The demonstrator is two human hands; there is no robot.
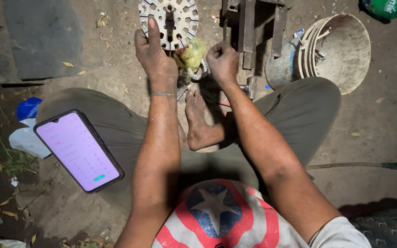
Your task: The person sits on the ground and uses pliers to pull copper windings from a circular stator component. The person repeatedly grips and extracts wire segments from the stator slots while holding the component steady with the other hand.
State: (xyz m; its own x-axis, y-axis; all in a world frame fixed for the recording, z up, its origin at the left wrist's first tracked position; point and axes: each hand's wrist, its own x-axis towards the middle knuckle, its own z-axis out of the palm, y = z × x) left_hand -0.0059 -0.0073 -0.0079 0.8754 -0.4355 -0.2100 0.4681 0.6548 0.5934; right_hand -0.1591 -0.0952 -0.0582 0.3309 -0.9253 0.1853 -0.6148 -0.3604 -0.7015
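Steadying the round slotted metal disc (168,23) at top centre with flat, spread left hand (155,55) helps while the fisted right hand (223,62) grips something hidden.

I see a lit pink phone screen (78,150) near left on the knee, and a green package (383,8) far right.

A single camera sits on the person's head and looks almost straight down over the chest and crossed legs onto dirt ground. The slotted metal disc (168,23) at the top edge serves as landmark. Just below it both forearms run up from the bottom edge, close to the lens and filling the middle. Well below and left of the disc a phone (79,149) rests on the knee. Right of the disc stands a bucket (341,50). There is no second view.
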